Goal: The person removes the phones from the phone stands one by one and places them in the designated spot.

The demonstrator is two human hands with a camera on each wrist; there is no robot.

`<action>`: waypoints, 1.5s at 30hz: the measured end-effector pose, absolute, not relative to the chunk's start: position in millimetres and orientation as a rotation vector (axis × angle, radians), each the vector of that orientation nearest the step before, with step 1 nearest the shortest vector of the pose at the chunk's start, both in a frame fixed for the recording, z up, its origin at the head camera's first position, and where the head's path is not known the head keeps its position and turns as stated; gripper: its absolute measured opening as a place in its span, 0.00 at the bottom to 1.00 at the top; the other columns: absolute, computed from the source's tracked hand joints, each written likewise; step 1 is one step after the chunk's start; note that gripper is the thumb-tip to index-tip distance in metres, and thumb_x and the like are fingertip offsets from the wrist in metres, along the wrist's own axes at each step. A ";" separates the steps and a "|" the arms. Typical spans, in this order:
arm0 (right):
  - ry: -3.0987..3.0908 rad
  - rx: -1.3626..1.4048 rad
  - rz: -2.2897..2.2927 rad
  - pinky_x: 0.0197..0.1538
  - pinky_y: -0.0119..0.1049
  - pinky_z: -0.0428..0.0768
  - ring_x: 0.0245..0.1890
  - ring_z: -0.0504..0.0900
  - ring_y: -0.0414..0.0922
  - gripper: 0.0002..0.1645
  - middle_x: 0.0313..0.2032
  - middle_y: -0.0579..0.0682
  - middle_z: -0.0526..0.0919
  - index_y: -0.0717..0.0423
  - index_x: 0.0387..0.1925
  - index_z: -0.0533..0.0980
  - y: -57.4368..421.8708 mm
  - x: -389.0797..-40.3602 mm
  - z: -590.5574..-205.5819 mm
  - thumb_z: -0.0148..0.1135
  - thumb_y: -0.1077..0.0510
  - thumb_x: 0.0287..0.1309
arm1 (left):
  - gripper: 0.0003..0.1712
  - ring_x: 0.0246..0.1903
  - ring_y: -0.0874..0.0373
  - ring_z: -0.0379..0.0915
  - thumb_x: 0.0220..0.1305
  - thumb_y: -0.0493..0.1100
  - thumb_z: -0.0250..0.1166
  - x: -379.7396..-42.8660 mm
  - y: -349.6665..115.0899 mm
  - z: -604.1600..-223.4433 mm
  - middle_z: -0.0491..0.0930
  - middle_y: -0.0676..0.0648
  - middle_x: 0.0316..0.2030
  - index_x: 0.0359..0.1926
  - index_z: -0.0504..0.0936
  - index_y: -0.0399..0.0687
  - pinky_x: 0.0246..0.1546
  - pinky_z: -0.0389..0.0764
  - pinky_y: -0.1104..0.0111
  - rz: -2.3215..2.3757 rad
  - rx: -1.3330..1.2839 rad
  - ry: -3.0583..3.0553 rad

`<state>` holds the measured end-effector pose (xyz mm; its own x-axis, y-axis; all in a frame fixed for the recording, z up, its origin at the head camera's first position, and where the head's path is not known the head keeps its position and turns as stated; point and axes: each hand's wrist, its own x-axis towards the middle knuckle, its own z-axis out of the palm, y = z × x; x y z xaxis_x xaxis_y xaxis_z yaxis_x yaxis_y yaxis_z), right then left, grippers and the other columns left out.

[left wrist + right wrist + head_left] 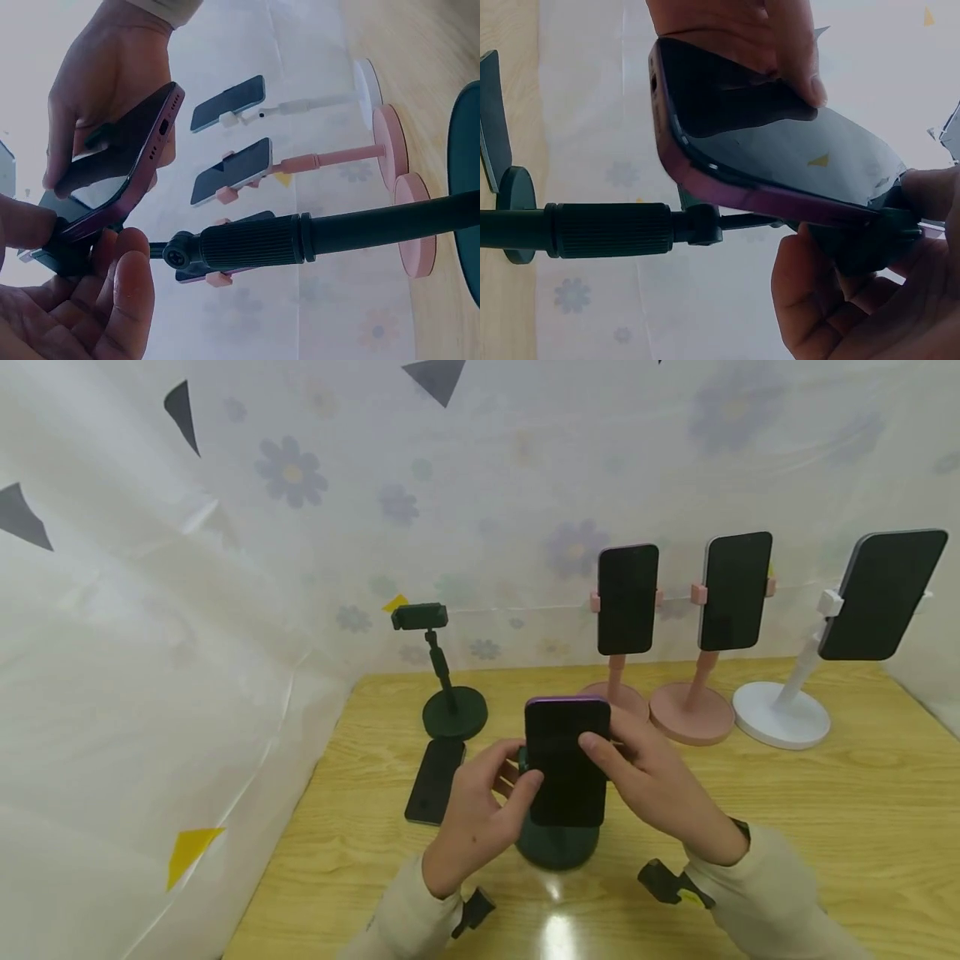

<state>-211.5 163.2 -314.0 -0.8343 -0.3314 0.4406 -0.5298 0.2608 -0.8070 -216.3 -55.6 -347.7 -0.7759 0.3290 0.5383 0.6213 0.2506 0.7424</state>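
One flowered sheet (480,468) hangs behind a wood-grain table (862,810). Five stands on it, we count: a white stand (780,718) and two pink stands (692,718) at right rear, a rear green stand (454,717) left of them, a front green stand (558,850) at centre. Phones next: three upright phones (628,599) sit in the pink and white ones; one flat phone (437,781) lies just before the rear green stand; the purple phone (567,768) is up at the front green stand's head, between both hands. Right hand (663,785) holds its right side, thumb on the screen, fingers behind. Left hand (476,814) pinches the green clamp (881,238) at its left edge, fingers curled behind. We can't tell whether the clamp's far side grips.
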 end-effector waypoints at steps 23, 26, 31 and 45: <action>-2.386 0.813 1.589 0.46 0.33 0.84 0.50 0.80 0.31 0.20 0.56 0.53 0.79 0.51 0.62 0.74 162.0 -212.1 -307.1 0.53 0.61 0.72 | 0.14 0.32 0.62 0.82 0.66 0.41 0.65 -218.2 -63.3 -324.2 0.86 0.49 0.44 0.52 0.83 0.49 0.32 0.84 0.70 -1.502 -0.893 -2.362; -2.406 0.799 1.553 0.45 0.34 0.84 0.50 0.80 0.32 0.22 0.57 0.51 0.79 0.50 0.62 0.74 162.8 -211.8 -308.3 0.58 0.62 0.68 | 0.14 0.33 0.64 0.82 0.65 0.40 0.66 -217.0 -63.7 -319.7 0.86 0.50 0.44 0.52 0.83 0.49 0.36 0.85 0.71 -1.510 -0.870 -2.411; -2.441 0.779 1.494 0.45 0.34 0.84 0.51 0.79 0.32 0.23 0.56 0.50 0.79 0.50 0.62 0.73 161.8 -210.5 -307.9 0.60 0.61 0.67 | 0.15 0.34 0.66 0.79 0.63 0.40 0.68 -215.3 -65.2 -311.8 0.84 0.53 0.40 0.51 0.83 0.51 0.41 0.84 0.71 -1.379 -0.849 -2.513; -2.423 0.887 1.474 0.48 0.31 0.84 0.53 0.79 0.30 0.26 0.57 0.54 0.80 0.52 0.69 0.65 158.7 -205.6 -306.8 0.52 0.61 0.72 | 0.15 0.34 0.67 0.77 0.61 0.38 0.66 -212.9 -65.4 -301.3 0.82 0.54 0.38 0.50 0.82 0.49 0.39 0.82 0.72 -1.210 -0.893 -2.575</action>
<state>-205.6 158.7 -306.8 -0.8088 -0.3994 0.4317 -0.5669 0.3344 -0.7528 -212.9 -65.4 -301.3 -0.8091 0.4496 0.3784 0.5783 0.4945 0.6489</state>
